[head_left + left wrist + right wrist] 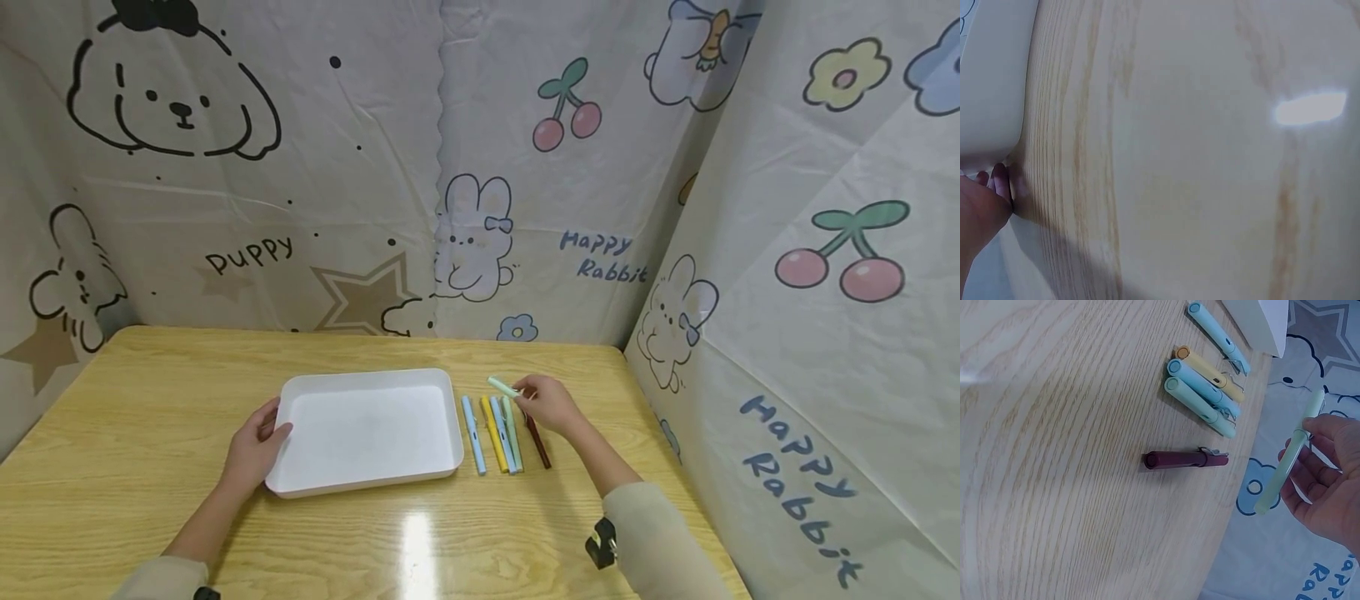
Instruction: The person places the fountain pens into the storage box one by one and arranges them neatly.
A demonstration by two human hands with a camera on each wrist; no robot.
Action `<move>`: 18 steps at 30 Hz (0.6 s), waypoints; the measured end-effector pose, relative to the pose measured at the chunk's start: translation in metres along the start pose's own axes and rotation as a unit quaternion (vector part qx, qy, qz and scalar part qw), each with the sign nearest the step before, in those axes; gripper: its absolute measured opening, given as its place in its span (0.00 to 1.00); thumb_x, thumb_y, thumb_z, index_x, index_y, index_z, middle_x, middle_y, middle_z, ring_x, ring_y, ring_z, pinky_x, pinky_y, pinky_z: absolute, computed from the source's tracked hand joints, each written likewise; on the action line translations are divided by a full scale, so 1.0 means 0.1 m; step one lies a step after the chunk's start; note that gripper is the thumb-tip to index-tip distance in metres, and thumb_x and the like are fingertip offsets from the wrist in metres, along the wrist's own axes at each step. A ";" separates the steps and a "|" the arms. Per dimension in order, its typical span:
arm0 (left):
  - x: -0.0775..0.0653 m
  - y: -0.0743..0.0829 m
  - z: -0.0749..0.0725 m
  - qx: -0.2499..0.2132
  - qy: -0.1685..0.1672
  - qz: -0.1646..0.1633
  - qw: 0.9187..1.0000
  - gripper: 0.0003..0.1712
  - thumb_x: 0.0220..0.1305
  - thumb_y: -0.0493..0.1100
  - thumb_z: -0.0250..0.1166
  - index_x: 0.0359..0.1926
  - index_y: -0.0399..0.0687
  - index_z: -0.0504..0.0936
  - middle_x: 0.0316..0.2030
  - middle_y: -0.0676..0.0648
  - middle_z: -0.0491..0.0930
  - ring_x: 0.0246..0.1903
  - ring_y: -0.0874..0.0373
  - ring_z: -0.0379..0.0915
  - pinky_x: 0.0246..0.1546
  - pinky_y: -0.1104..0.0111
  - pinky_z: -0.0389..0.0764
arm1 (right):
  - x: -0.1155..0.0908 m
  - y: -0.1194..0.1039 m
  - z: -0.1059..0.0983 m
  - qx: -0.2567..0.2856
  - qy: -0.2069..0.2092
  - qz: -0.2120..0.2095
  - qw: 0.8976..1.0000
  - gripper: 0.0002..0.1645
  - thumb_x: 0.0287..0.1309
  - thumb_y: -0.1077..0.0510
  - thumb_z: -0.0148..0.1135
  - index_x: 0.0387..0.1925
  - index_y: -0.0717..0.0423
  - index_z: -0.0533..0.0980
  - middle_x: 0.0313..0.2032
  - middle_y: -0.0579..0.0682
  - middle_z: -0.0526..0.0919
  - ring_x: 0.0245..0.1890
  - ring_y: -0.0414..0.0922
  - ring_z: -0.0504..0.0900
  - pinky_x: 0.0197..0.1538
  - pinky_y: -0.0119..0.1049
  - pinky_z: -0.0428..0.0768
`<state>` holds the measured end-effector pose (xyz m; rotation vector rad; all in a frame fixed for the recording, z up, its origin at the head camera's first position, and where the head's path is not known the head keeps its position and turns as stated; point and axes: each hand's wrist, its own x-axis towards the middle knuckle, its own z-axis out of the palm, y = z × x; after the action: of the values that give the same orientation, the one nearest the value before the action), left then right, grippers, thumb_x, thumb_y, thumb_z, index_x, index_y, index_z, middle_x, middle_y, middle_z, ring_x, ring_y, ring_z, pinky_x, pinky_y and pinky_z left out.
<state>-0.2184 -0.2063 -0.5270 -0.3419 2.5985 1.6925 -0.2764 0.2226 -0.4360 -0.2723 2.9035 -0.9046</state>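
My right hand (551,405) pinches a light green pen (1292,454) between thumb and fingers, lifted above the table. Below and beside it lie several other pens: a blue pen (474,437) set apart at the left, then a yellow pen (494,437), a second blue pen (1204,388) and another light green pen (1197,406) side by side, and a dark red pen (1179,459) at the right. A white rectangular tray (367,427) stands left of the pens with nothing in it. Its left wall is gripped by my left hand (253,447), thumb on the rim and fingers partly hidden.
All of this sits on a wood-grain table (360,550). A cloth curtain (360,167) printed with cartoon animals hangs behind it and along the right side. On my right sleeve (660,533) is a small black device (602,543).
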 end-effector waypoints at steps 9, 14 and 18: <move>-0.01 0.01 0.00 0.004 0.000 0.004 1.000 0.34 0.70 0.46 0.48 0.72 0.42 0.49 0.68 0.32 0.56 0.66 0.38 0.57 0.62 0.51 0.66 | -0.03 -0.11 0.01 -0.004 -0.010 -0.009 1.000 0.12 0.58 0.60 0.59 0.44 0.59 0.79 0.31 0.51 0.80 0.26 0.41 0.74 0.23 0.30 0.75; -0.02 0.01 0.00 0.002 0.000 0.004 1.000 0.34 0.71 0.45 0.48 0.72 0.42 0.48 0.68 0.32 0.56 0.66 0.38 0.57 0.62 0.51 0.66 | -0.03 -0.16 0.01 -0.008 -0.016 -0.012 1.000 0.13 0.59 0.59 0.59 0.45 0.59 0.79 0.30 0.51 0.79 0.24 0.40 0.74 0.22 0.30 0.75; -0.02 0.02 0.00 0.002 0.002 0.003 1.000 0.34 0.70 0.44 0.48 0.72 0.42 0.49 0.68 0.32 0.56 0.66 0.38 0.56 0.63 0.51 0.65 | -0.03 -0.19 0.01 -0.008 -0.017 -0.020 1.000 0.13 0.59 0.59 0.59 0.45 0.59 0.79 0.31 0.50 0.80 0.26 0.40 0.75 0.23 0.30 0.75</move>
<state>-0.2168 -0.2052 -0.5251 -0.3396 2.6078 1.6910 -0.2705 0.2073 -0.4265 -0.3461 2.8849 -0.8747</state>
